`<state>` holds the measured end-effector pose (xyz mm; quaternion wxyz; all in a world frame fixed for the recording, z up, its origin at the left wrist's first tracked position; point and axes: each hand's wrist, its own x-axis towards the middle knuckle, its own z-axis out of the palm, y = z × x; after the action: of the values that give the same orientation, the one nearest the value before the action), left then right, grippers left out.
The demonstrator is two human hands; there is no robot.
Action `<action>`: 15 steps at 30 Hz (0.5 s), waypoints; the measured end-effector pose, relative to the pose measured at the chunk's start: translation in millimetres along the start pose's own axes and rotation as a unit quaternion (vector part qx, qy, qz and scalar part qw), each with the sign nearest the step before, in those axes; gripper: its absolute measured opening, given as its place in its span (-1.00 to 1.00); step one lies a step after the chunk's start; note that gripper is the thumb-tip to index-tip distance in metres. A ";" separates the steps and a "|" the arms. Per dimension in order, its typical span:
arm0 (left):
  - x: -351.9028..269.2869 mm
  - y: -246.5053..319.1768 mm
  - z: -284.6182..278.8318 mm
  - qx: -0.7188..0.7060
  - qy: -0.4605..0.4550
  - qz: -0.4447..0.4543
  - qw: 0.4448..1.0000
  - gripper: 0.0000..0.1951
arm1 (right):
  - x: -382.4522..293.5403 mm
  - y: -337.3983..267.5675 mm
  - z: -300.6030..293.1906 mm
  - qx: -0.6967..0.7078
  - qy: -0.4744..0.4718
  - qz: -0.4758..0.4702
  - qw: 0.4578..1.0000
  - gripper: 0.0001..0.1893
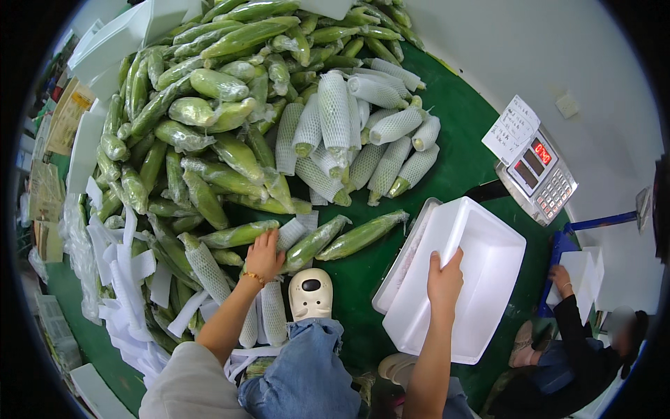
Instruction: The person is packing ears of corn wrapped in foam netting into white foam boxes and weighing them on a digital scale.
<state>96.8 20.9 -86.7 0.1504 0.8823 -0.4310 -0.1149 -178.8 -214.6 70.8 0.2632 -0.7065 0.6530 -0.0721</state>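
My right hand (445, 277) grips the near wall of a white foam box (484, 246), thumb on top. The box is tilted, and its open inside shows no contents. It leans over the metal pan (384, 293) of a weighing scale. My left hand (265, 256) is down among ears of corn, its fingers by a film-wrapped ear (241, 234) and a short white foam net sleeve (291, 234). Whether it grips anything is hidden. To its right lie one wrapped ear (316, 243) and another (364, 235).
A large heap of film-wrapped corn (209, 120) covers the green floor (455, 152), with net-sleeved ears (335, 115) beside it. Loose white sleeves (123, 293) lie left. The scale's display unit (539, 173) stands right. Another person's hand (561, 280) touches white boxes (576, 283).
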 end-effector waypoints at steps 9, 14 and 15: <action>-4.2 -40.5 -47.5 -0.113 -0.232 -0.021 0.966 0.00 | -78.2 -11.7 -7.0 0.177 0.177 -0.215 0.944 -0.50; 33.2 29.3 -84.0 -0.275 -0.146 0.026 0.950 -0.16 | -99.2 -27.4 36.7 0.402 0.012 -0.160 0.901 -0.49; 39.9 58.0 -88.5 -0.252 -0.124 0.110 0.953 -0.16 | -88.3 -30.4 54.1 0.415 -0.008 -0.156 0.896 -0.48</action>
<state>108.1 -29.9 13.8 0.3253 0.7417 -0.4975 -0.3107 -139.8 -114.5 60.3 0.5230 -0.6263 0.4428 -0.3717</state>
